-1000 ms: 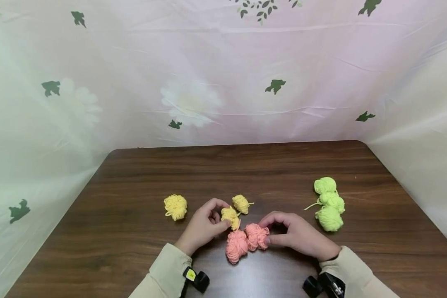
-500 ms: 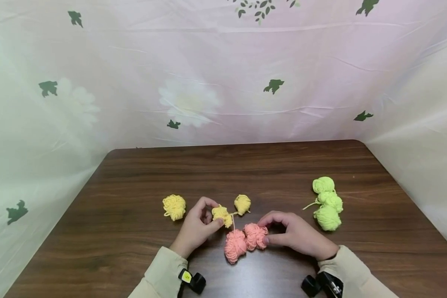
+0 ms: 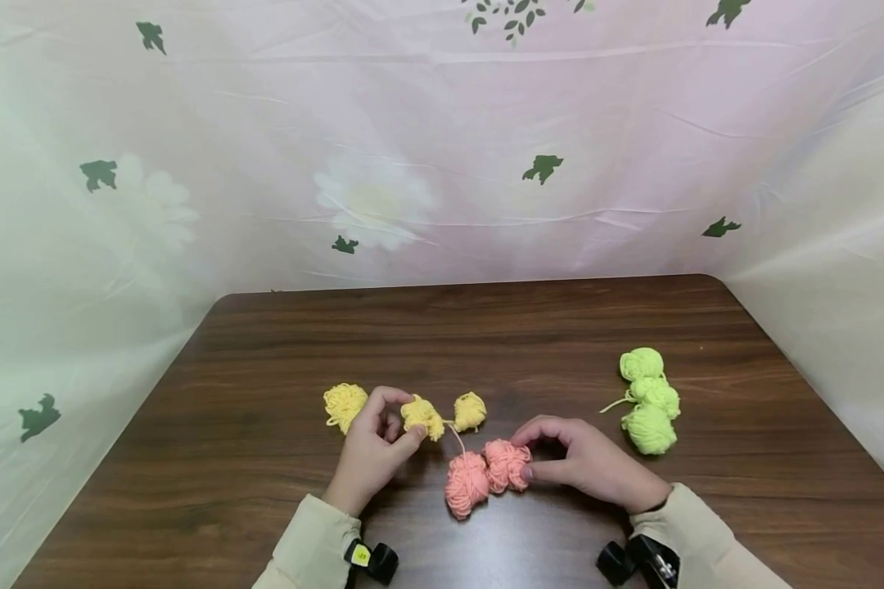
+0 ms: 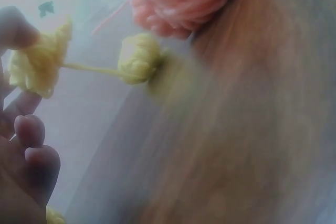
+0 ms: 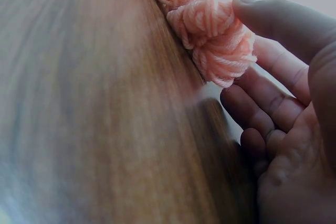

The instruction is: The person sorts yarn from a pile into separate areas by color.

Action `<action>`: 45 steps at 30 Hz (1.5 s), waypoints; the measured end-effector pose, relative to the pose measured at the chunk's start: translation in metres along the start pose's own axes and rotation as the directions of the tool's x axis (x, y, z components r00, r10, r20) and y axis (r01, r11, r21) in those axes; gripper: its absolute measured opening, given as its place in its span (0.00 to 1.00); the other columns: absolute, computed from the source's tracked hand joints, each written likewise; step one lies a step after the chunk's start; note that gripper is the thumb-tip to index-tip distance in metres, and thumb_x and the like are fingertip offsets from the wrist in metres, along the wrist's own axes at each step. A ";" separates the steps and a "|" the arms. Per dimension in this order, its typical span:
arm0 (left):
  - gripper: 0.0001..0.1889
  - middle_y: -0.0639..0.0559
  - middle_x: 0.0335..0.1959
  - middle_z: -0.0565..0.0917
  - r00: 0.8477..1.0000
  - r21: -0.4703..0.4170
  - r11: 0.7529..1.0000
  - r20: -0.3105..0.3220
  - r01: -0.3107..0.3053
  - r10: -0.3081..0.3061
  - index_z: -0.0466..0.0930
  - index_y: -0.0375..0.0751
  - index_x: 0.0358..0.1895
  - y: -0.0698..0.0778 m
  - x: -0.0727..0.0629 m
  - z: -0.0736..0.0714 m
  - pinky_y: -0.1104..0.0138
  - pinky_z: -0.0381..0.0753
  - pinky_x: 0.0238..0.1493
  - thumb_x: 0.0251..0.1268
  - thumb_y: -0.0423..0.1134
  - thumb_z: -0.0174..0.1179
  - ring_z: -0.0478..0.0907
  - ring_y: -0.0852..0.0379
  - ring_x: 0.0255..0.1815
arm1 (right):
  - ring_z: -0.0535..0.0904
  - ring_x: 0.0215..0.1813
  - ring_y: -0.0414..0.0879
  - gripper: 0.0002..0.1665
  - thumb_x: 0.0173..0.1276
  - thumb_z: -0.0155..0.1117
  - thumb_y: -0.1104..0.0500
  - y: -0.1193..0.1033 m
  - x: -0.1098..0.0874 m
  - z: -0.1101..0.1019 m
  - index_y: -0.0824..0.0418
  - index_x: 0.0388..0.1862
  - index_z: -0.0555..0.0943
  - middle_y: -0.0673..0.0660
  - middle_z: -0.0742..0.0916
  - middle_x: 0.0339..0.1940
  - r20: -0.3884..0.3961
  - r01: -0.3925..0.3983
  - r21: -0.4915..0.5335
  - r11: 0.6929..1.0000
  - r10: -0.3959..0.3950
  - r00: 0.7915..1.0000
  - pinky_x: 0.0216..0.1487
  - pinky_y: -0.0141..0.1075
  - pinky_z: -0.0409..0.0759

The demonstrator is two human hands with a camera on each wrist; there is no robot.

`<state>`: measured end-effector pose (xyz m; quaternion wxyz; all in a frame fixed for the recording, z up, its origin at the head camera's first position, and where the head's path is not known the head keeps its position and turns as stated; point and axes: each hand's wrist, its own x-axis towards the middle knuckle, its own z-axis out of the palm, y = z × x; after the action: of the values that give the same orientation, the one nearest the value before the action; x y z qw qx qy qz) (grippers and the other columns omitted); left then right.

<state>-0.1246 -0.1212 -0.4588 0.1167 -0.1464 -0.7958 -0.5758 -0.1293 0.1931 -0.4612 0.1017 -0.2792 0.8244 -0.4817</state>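
Observation:
My left hand [image 3: 372, 442] pinches a small yellow yarn ball [image 3: 422, 417] between thumb and fingers. A yellow strand runs from it to a second small yellow ball [image 3: 470, 411] on its right, as the left wrist view also shows. Two pink yarn balls [image 3: 467, 484] lie side by side on the table, with a pink strand reaching up toward the yellow ones. My right hand [image 3: 597, 462] holds the right-hand pink ball [image 5: 223, 51] between thumb and fingers. Partly behind my left hand sits a larger yellow ball [image 3: 345, 405].
Several green yarn balls [image 3: 650, 401] lie in a row at the right, a loose end pointing left. The dark wooden table [image 3: 280, 343] ends at a pale printed curtain [image 3: 442, 147]. Black wrist devices [image 3: 372, 560] sit at both cuffs.
My left hand has moved left with the yellow ball, drawing out the strand; the second small yellow ball has shifted slightly toward it. The right hand and the pink balls have stayed in place.

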 end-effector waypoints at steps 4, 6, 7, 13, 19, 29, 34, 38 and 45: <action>0.20 0.42 0.19 0.65 0.999 0.009 0.999 -0.023 -0.031 0.031 0.77 0.47 0.48 0.000 0.000 -0.002 0.71 0.65 0.22 0.54 0.28 0.72 0.62 0.62 0.21 | 0.81 0.53 0.40 0.15 0.63 0.74 0.48 0.000 0.000 0.000 0.43 0.49 0.84 0.42 0.86 0.49 0.003 -0.003 0.004 1.000 0.003 1.000 0.56 0.35 0.77; 0.20 0.40 0.19 0.66 0.998 0.014 0.999 -0.039 -0.041 0.042 0.77 0.45 0.48 0.002 0.000 -0.003 0.71 0.65 0.22 0.53 0.26 0.71 0.62 0.62 0.21 | 0.81 0.53 0.40 0.15 0.63 0.74 0.48 0.001 0.000 0.000 0.43 0.49 0.84 0.42 0.86 0.49 0.002 -0.003 0.005 1.000 0.003 1.000 0.56 0.35 0.77; 0.20 0.38 0.19 0.65 0.998 0.021 0.999 -0.047 -0.047 0.048 0.77 0.43 0.48 0.005 0.000 -0.003 0.71 0.65 0.22 0.52 0.25 0.70 0.62 0.62 0.21 | 0.81 0.53 0.40 0.15 0.63 0.74 0.48 0.001 0.000 0.000 0.44 0.49 0.84 0.42 0.86 0.49 0.003 -0.002 0.008 1.000 0.002 1.000 0.55 0.35 0.77; 0.20 0.33 0.18 0.64 0.989 0.030 0.995 -0.103 -0.100 0.103 0.75 0.30 0.45 0.033 0.001 -0.007 0.71 0.63 0.20 0.47 0.18 0.67 0.60 0.62 0.20 | 0.81 0.53 0.41 0.16 0.63 0.74 0.49 0.000 0.000 0.000 0.44 0.49 0.84 0.43 0.87 0.49 0.005 -0.002 0.022 1.000 0.002 1.000 0.55 0.35 0.77; 0.19 0.34 0.18 0.64 0.980 0.042 0.990 -0.143 -0.135 0.139 0.75 0.30 0.45 0.041 0.001 -0.013 0.70 0.63 0.19 0.47 0.17 0.67 0.60 0.61 0.20 | 0.81 0.53 0.41 0.15 0.63 0.74 0.48 0.000 0.001 0.000 0.44 0.49 0.84 0.43 0.87 0.49 0.004 -0.006 0.017 1.000 0.006 1.000 0.55 0.35 0.77; 0.19 0.36 0.22 0.68 0.962 0.071 0.984 -0.210 -0.164 0.175 0.75 0.26 0.44 0.040 0.001 -0.025 0.70 0.63 0.18 0.46 0.16 0.66 0.62 0.45 0.20 | 0.81 0.53 0.41 0.15 0.63 0.74 0.48 0.000 0.001 0.001 0.43 0.48 0.84 0.43 0.87 0.49 0.005 -0.011 0.016 1.000 0.011 1.000 0.55 0.35 0.77; 0.19 0.36 0.26 0.69 0.952 0.050 0.983 -0.247 -0.174 0.181 0.74 0.24 0.45 0.034 0.002 -0.032 0.66 0.62 0.19 0.46 0.14 0.65 0.62 0.46 0.21 | 0.81 0.53 0.41 0.15 0.63 0.74 0.47 0.000 0.001 0.001 0.43 0.48 0.84 0.42 0.87 0.49 0.001 -0.011 0.009 1.000 0.011 1.000 0.55 0.35 0.77; 0.20 0.35 0.26 0.67 0.946 0.027 0.982 -0.263 -0.187 0.187 0.74 0.25 0.46 0.016 0.003 -0.037 0.64 0.62 0.20 0.46 0.14 0.64 0.62 0.50 0.22 | 0.81 0.52 0.41 0.15 0.63 0.74 0.48 0.000 0.001 0.000 0.43 0.48 0.84 0.43 0.87 0.49 0.000 -0.009 0.013 1.000 0.009 1.000 0.54 0.35 0.77; 0.19 0.47 0.30 0.70 0.937 -0.035 0.975 -0.286 -0.221 0.202 0.75 0.28 0.48 -0.003 0.005 -0.045 0.68 0.63 0.21 0.50 0.16 0.62 0.64 0.61 0.25 | 0.82 0.52 0.41 0.15 0.63 0.75 0.49 0.000 0.001 0.000 0.44 0.49 0.84 0.43 0.87 0.48 0.004 -0.002 0.019 1.000 0.002 1.000 0.54 0.35 0.77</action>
<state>-0.1292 -0.1647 -0.4454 0.2847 -0.1517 -0.7312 -0.6010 -0.1303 0.1926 -0.4616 0.1064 -0.2781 0.8199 -0.4889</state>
